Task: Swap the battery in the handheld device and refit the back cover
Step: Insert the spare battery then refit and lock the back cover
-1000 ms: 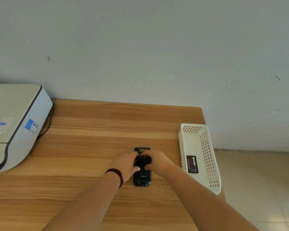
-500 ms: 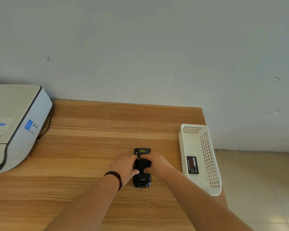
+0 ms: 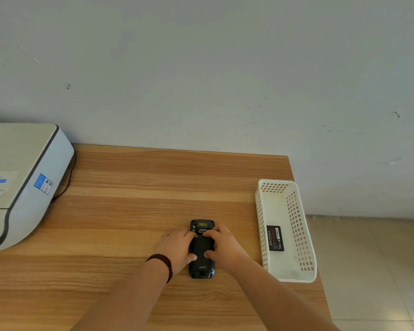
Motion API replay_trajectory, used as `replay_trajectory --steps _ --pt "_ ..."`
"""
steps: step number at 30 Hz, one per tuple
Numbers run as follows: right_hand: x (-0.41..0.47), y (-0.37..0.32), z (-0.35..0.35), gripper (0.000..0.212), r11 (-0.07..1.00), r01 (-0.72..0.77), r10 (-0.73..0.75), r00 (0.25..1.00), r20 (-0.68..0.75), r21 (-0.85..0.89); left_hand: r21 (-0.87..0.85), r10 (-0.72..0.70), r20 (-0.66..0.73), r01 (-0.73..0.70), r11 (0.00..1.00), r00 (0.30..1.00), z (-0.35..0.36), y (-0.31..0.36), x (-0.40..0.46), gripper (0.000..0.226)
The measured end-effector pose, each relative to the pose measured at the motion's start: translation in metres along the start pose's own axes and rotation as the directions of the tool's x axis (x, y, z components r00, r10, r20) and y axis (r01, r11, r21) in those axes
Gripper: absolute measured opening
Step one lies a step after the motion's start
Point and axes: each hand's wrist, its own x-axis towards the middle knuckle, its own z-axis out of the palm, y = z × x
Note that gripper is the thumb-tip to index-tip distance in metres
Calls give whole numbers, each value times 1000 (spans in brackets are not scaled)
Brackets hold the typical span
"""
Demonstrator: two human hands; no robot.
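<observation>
Black and face-down, the device (image 3: 202, 249) lies on the table (image 3: 134, 211), just left of the basket (image 3: 287, 279). Left hand (image 3: 177, 248) and right hand (image 3: 222, 247) flank it, fingers spread flat, thumbs pressing on the cover (image 3: 201, 252) and index fingers at its top edge by the latch; neither hand lifts it. My guess: the table serves as backing so the cover can be pushed or slid. One battery (image 3: 275, 238) rests inside the basket, apart.

Both hands, left hand (image 3: 177, 249) and right hand (image 3: 225, 247), press on the black device (image 3: 202, 256) lying on the desk (image 3: 129, 211), low in the middle of the frame.
</observation>
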Motion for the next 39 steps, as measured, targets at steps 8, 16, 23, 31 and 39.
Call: replay_trajectory --steps 8,16,23,31,39 --pt "-5 0 2 54 1000 2 -3 999 -42 -24 82 31 -36 -28 996 999 3 1 -3 54" --pt "-15 3 3 59 931 108 -124 992 -25 -350 260 105 -60 -86 962 993 9 0 -9 55" --pt "-23 6 -2 66 873 176 -197 980 0 -455 345 163 -43 -139 928 986 9 -2 -12 56" --pt "-25 8 0 70 836 185 -197 980 32 -517 334 135 -28 -118 935 990 5 2 -10 53" --pt "-27 4 3 68 865 136 -140 990 29 -483 272 77 -74 -54 961 994 9 4 -15 52"
